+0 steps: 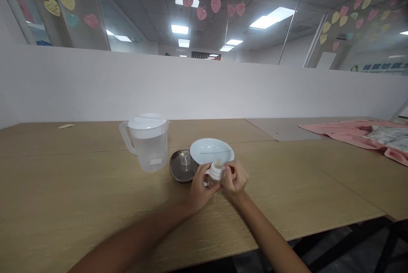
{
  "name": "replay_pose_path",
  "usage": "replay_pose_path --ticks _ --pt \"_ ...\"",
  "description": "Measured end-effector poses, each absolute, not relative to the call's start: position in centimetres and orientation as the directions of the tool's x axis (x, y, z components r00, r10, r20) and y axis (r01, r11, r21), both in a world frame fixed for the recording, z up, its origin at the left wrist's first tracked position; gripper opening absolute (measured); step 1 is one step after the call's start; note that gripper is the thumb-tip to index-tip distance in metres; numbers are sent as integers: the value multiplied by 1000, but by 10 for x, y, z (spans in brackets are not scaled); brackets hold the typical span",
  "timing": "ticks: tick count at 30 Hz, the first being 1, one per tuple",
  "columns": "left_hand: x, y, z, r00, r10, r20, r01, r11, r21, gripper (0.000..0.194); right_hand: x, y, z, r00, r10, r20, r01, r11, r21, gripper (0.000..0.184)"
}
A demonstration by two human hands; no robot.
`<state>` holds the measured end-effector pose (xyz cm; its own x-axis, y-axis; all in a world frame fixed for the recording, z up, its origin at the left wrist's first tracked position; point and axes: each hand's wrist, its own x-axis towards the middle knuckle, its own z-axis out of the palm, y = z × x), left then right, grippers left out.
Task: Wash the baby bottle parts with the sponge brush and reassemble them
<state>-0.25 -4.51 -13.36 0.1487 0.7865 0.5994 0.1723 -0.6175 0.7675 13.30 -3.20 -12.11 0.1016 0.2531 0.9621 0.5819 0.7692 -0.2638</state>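
Note:
A small baby bottle (216, 172) with a white collar and a pale teat is between my hands, just in front of the white bowl. My left hand (200, 188) wraps round the bottle's body from the left. On the other side my right hand (235, 179) has its fingers curled closed at the white collar. Behind the bottle lies the white bowl (212, 143), with a thin straight item across it. A dark metal tray (175, 166) sits to the left, holding a small clear cap (185, 160).
A translucent lidded pitcher (149, 147) stands left of the tray. Pink cloth (338, 130) with a patterned piece on it lies at the far right. The wooden table (95, 205) ends at a white wall (204, 90) behind; its front edge runs along the lower right.

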Motion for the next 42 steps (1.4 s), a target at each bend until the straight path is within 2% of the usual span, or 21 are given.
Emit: replay_pose_path --ticks 2,4,6,10,14,17,21,24,26,29,31,35,42 --pt "-3 -45 -135 159 797 583 163 -603 781 53 133 -30 -121 138 291 947 584 748 -315 16" --pt "-3 -46 -136 140 810 569 159 -585 795 60 134 -29 -121 106 276 955 591 755 -284 19" --pt "-2 -48 -136 106 822 560 151 -570 808 63 135 -30 -121 45 216 975 592 781 -200 20" --pt "-1 -51 -133 121 853 508 114 -520 846 49 134 -35 -119 -106 59 993 586 810 15 15" --pt "-1 -49 -129 134 835 534 143 -549 823 44 130 -39 -117 -149 2 989 584 807 87 13" --pt "-1 -47 -132 129 808 574 192 -589 785 49 128 -41 -118 -144 58 988 582 812 37 15" --pt "-2 -45 -135 111 828 550 161 -561 812 61 128 -39 -124 -56 136 989 572 816 -79 14" --pt "-2 -47 -136 127 828 546 173 -560 810 58 130 -34 -127 77 198 977 561 801 -207 15" --pt "-2 -48 -136 124 827 549 200 -563 802 62 132 -30 -126 131 302 944 501 802 -326 24" --pt "-3 -50 -134 128 827 547 214 -562 799 70 135 -24 -123 40 503 863 349 802 -484 36" --pt "-3 -50 -133 149 827 541 201 -561 803 70 136 -23 -121 -60 577 815 272 795 -543 38" --pt "-4 -49 -131 178 812 556 173 -582 795 65 137 -24 -119 -130 605 786 216 791 -573 38" --pt "-4 -46 -136 108 837 536 243 -545 802 65 137 -24 -117 -153 617 772 279 776 -566 41"
